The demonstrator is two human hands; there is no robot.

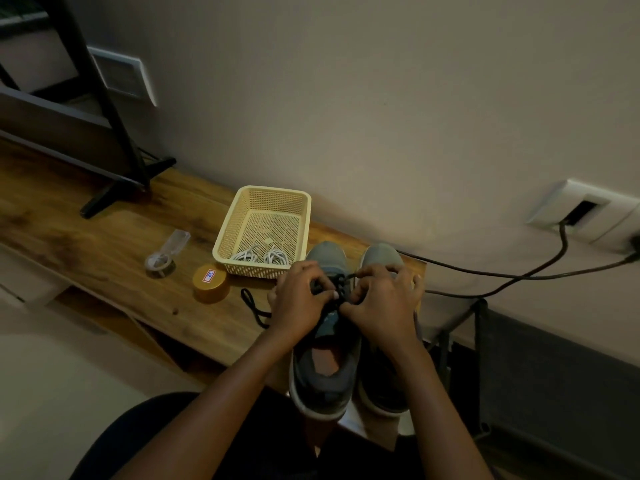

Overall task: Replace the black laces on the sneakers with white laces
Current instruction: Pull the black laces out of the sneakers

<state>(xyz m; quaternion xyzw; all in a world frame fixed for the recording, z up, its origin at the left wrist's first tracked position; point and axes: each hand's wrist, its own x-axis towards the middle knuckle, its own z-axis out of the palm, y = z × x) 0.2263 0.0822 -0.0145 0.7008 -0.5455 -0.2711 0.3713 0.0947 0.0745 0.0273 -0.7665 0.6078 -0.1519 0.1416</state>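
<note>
Two grey sneakers stand side by side at the wooden table's near right end, toes toward the wall: the left sneaker (325, 368) and the right sneaker (381, 258). My left hand (300, 299) and my right hand (384, 303) both sit over the left sneaker's lacing and pinch its black lace (337, 282). A loose end of black lace (251, 306) trails onto the table left of my left hand. Two white lace bundles (263, 256) lie in a cream plastic basket (242, 206) just beyond the sneakers.
A gold round lid (210, 282) and a clear tape roll (160, 261) lie left of the basket on the table (86, 233). A black stand (114, 143) rises at the back left. Cables (519, 275) run from wall sockets on the right.
</note>
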